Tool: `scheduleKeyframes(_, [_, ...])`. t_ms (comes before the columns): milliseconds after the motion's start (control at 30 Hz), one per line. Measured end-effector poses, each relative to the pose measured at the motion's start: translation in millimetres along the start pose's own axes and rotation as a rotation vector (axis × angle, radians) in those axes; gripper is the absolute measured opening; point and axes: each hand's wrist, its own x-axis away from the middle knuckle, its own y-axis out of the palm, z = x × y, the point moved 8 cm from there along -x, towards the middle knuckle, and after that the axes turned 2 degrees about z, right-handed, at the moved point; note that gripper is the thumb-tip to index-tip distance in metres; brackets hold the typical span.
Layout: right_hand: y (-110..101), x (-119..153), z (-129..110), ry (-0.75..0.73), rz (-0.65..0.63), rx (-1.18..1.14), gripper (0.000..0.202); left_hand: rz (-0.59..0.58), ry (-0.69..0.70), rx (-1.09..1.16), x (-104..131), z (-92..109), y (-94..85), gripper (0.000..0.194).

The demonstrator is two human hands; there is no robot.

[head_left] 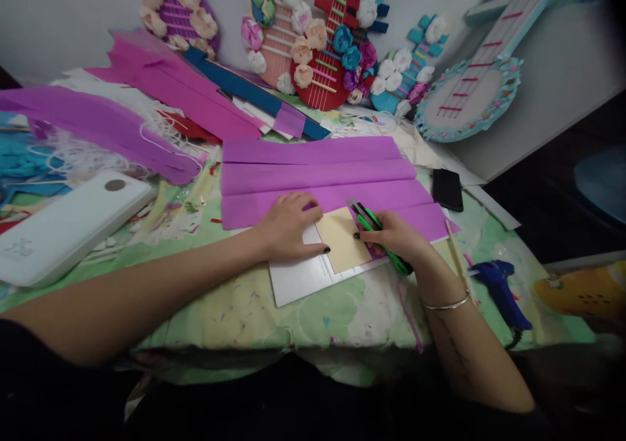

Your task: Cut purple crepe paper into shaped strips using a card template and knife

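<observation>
A pale yellow rectangular card (343, 240) lies over purple crepe paper (313, 175), on top of a white board (288, 283). My left hand (292, 226) rests flat with fingers spread, on the purple paper and at the card's left edge. My right hand (398, 235) is wrapped round a green and black utility knife (368, 218). Its blade points up and to the left, near the card's upper right corner. The crepe paper stretches behind both hands in wide folds. Whether the blade touches the paper, I cannot tell.
A blue glue gun (501, 291) and a thin wooden stick (458, 248) lie at the right, with a black phone-like slab (447, 190) behind. At the left sits a white power bank (73, 222). Flower-covered paper guitars (317, 79) lean against the wall.
</observation>
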Motion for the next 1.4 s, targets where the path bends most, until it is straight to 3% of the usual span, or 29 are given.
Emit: scheduleKeyframes(1400, [0.6, -0.5, 0.9, -0.001, -0.002, 0.045, 0.018, 0.010, -0.006, 0.024, -0.2, 0.2, -1.2, 0.052])
